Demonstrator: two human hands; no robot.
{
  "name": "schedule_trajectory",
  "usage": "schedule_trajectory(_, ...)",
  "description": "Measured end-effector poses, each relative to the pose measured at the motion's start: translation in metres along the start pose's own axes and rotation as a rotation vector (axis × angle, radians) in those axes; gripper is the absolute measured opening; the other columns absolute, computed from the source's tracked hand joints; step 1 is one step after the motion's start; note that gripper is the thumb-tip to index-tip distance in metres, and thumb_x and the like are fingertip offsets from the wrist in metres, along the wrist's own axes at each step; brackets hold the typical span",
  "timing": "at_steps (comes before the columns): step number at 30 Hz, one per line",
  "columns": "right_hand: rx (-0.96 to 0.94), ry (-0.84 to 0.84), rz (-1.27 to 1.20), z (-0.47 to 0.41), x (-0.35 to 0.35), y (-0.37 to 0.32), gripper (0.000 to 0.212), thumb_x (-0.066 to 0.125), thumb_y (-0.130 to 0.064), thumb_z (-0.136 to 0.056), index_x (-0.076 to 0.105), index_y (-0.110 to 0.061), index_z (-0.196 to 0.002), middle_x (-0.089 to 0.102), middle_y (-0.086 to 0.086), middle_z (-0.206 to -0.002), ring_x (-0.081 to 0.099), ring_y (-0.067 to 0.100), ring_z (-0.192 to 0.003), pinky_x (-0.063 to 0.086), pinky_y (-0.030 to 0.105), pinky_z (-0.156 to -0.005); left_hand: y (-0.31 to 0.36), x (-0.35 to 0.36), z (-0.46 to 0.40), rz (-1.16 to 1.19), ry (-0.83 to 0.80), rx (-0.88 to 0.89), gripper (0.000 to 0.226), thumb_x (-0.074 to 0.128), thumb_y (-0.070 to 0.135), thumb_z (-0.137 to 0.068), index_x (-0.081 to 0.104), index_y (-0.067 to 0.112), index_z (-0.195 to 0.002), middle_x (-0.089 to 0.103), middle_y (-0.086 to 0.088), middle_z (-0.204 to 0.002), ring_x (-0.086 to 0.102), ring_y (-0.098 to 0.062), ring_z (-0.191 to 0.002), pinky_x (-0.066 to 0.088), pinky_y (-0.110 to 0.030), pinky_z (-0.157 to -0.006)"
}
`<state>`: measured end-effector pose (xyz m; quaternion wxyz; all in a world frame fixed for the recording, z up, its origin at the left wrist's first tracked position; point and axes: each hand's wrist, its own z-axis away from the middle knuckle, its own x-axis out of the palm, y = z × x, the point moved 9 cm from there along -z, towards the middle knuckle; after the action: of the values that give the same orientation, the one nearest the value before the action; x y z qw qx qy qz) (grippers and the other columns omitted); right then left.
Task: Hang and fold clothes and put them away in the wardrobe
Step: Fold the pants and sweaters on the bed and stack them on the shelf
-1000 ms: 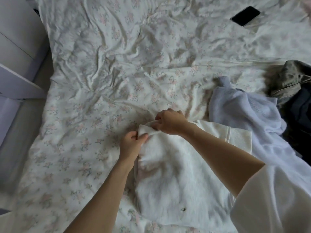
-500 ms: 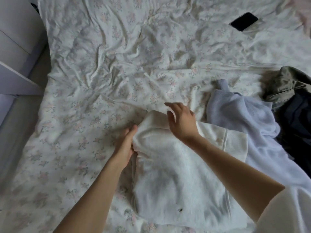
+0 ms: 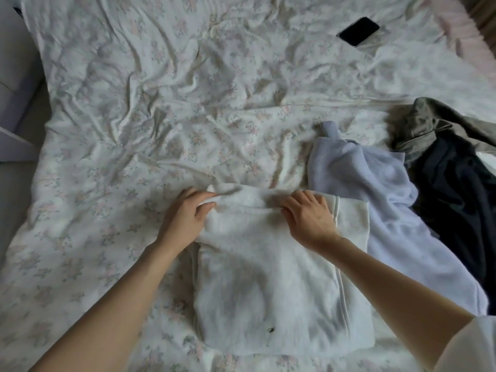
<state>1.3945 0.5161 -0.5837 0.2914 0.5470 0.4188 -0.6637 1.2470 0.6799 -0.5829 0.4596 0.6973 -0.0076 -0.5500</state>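
Note:
A white fluffy garment (image 3: 268, 285) lies folded into a rough rectangle on the floral bedsheet (image 3: 161, 116), near the bed's front edge. My left hand (image 3: 185, 218) pinches the garment's top left corner between thumb and fingers. At the top edge, further right, my right hand (image 3: 308, 218) has its fingers curled over the fold. A ribbed white band of the garment shows to the right of my right hand. The lower part of the garment lies flat between my forearms.
A pale lilac sweater (image 3: 375, 200) lies crumpled right beside the white garment. Beyond it are a dark navy garment (image 3: 456, 200) and an olive one (image 3: 442, 122). A black phone (image 3: 358, 30) rests at the back right. White furniture (image 3: 13, 76) stands left of the bed.
My hands have spread apart along the garment's top edge. The right hand slid to the right and the left hand took the left corner. The top fold now lies flatter and wider.

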Motion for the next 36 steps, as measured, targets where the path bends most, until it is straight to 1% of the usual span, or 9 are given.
schedule_trajectory(5,0.010,-0.005,-0.169,0.000,-0.018,0.004,0.041,0.026,-0.032,-0.092,0.060,-0.009,-0.098,0.065,0.008,-0.105,0.057,0.029,-0.105,0.037,0.035,-0.091,0.008,-0.008,-0.009,0.460,-0.111,-0.114,0.010,0.055,0.008,-0.092,0.065,0.007,-0.091,0.056,0.008,-0.092,0.054,0.006,-0.084,0.038,-0.008,-0.078)
schedule_trajectory(9,-0.012,-0.028,-0.143,-0.006,-0.026,0.014,0.049,0.020,-0.043,-0.089,0.057,-0.011,-0.093,0.063,0.006,-0.087,0.058,0.030,-0.089,0.029,0.031,-0.085,-0.010,0.003,-0.010,0.790,-0.136,-0.407,0.036,0.052,0.015,-0.092,0.058,0.020,-0.057,0.050,0.008,-0.059,0.043,-0.009,-0.061,0.030,-0.023,-0.059)
schedule_trajectory(13,0.048,-0.305,0.089,0.000,0.000,0.047,0.049,0.031,-0.057,-0.089,0.051,-0.028,-0.123,0.056,-0.007,-0.123,0.050,0.020,-0.118,0.027,0.041,-0.102,-0.020,0.010,-0.010,0.802,-0.089,-0.524,0.033,0.052,0.015,-0.092,0.051,0.016,-0.059,0.049,0.010,-0.049,0.045,-0.007,-0.050,0.029,-0.024,-0.053)
schedule_trajectory(19,-0.068,-0.039,0.160,0.008,-0.011,0.057,0.027,0.041,-0.033,-0.085,0.059,-0.015,-0.073,0.060,-0.001,-0.073,0.061,0.024,-0.071,0.045,0.037,-0.068,-0.022,0.016,-0.013,0.799,-0.050,-0.556,0.027,0.057,0.016,-0.090,0.055,0.011,-0.064,0.055,0.005,-0.054,0.051,-0.010,-0.052,0.033,-0.025,-0.055)
schedule_trajectory(24,0.069,0.094,-0.067,0.002,-0.036,0.073,0.031,0.035,-0.026,-0.085,0.058,-0.007,-0.074,0.060,0.010,-0.068,0.058,0.034,-0.063,0.035,0.031,-0.054,-0.034,0.019,-0.006,0.878,-0.034,-0.632,0.031,0.056,0.015,-0.090,0.060,0.017,-0.059,0.057,0.002,-0.058,0.050,-0.015,-0.059,0.032,-0.028,-0.058)
schedule_trajectory(27,0.206,0.020,-0.040,-0.006,-0.034,0.093,0.032,0.037,-0.029,-0.095,0.060,-0.007,-0.092,0.067,0.017,-0.086,0.060,0.041,-0.079,0.036,0.035,-0.060,-0.034,0.023,-0.006,0.792,-0.043,-0.622,0.021,0.059,0.015,-0.089,0.061,0.009,-0.069,0.059,-0.004,-0.066,0.054,-0.015,-0.062,0.040,-0.024,-0.059)
schedule_trajectory(30,0.266,-0.164,0.101,-0.015,-0.020,0.103,0.030,0.040,-0.034,-0.097,0.061,-0.013,-0.101,0.066,0.014,-0.104,0.059,0.038,-0.096,0.034,0.033,-0.068,-0.034,0.025,-0.017,0.415,-0.033,-0.496,0.023,0.060,0.014,-0.089,0.059,0.014,-0.066,0.058,-0.001,-0.067,0.052,-0.011,-0.065,0.038,-0.012,-0.058)
schedule_trajectory(32,0.261,-0.205,0.245,-0.019,-0.014,0.102,0.032,0.038,-0.035,-0.098,0.061,-0.013,-0.105,0.063,0.011,-0.109,0.057,0.034,-0.102,0.032,0.033,-0.070,-0.039,0.022,-0.023,0.254,0.043,-0.471,0.015,0.060,0.012,-0.089,0.062,0.012,-0.074,0.063,-0.005,-0.080,0.056,-0.018,-0.077,0.041,-0.020,-0.065)
schedule_trajectory(36,0.131,0.101,0.271,-0.014,-0.030,0.067,0.026,0.042,-0.022,-0.088,0.064,-0.011,-0.099,0.059,0.011,-0.100,0.057,0.032,-0.094,0.037,0.045,-0.084,-0.020,-0.006,-0.016,-0.121,0.211,-0.399,0.029,0.048,0.012,-0.093,0.058,0.010,-0.120,0.051,-0.015,-0.128,0.048,-0.034,-0.116,0.037,-0.042,-0.095)
